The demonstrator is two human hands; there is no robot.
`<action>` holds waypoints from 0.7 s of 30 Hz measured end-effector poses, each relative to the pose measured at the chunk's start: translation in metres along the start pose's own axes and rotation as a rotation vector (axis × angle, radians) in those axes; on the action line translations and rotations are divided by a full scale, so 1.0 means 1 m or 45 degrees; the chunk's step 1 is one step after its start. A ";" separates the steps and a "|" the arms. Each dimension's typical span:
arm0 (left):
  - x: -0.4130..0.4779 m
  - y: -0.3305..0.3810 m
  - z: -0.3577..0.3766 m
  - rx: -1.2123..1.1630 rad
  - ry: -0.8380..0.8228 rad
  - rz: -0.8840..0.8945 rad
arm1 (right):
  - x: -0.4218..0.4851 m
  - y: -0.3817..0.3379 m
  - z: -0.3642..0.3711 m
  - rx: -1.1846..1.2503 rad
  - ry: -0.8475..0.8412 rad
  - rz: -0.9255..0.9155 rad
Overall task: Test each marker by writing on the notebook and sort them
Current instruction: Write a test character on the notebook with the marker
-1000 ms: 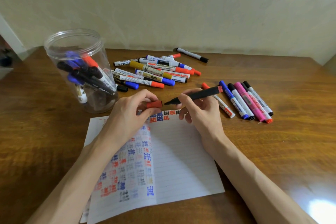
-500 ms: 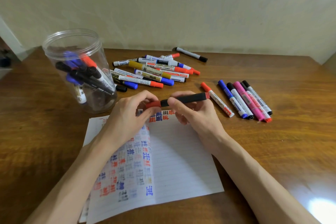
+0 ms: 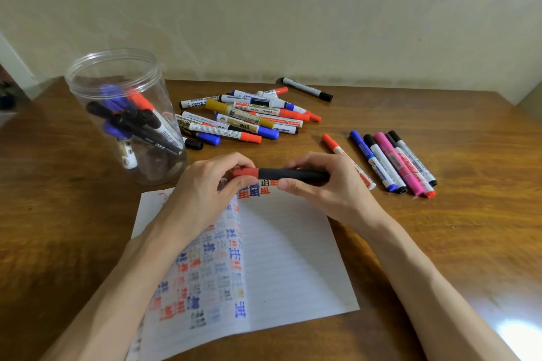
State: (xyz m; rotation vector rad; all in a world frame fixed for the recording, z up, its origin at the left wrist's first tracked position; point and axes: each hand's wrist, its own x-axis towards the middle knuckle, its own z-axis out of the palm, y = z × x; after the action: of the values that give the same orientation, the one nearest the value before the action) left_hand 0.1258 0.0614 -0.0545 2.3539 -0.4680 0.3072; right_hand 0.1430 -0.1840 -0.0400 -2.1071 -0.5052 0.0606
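the left hand (image 3: 202, 196) has just pushed the red plastic cap (image 3: 245, 172) back onto the slim black marker (image 3: 290, 175) gripped by the right hand (image 3: 328, 187); tested, it looks ready for sorting.

Far end of black marker w/ red cap (image 3: 287, 174) buried in right hand (image 3: 328, 184). White marker w/ red cap (image 3: 334, 145): mid-barrel hidden behind same hand. Lined white notebook (image 3: 287, 258): left page partly under left forearm, btm-left corner cut off by frame edge; top-row marks partly covered by left hand (image 3: 205, 190) & right. Both forearms run off btm edge. Clear plastic jar (image 3: 159, 168): markers inside blur thru wall, lower ends unclear. Print on loose marker pile (image 3: 249, 114) too small to read. Dark thing (image 3: 6, 97) at far-left edge: cut off, can't ID.
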 end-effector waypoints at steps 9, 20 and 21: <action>-0.003 0.009 0.004 -0.098 0.131 0.081 | -0.002 0.003 0.010 0.243 0.225 -0.033; -0.003 0.013 0.006 -0.008 0.169 0.095 | -0.008 0.006 0.021 0.321 0.275 0.016; -0.003 0.013 0.006 0.004 0.174 0.101 | -0.008 0.005 0.022 0.329 0.280 0.022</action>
State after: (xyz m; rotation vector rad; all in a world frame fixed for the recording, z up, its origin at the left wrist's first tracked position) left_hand 0.1183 0.0490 -0.0518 2.3028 -0.4960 0.5025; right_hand 0.1328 -0.1722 -0.0577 -1.8381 -0.3280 -0.0904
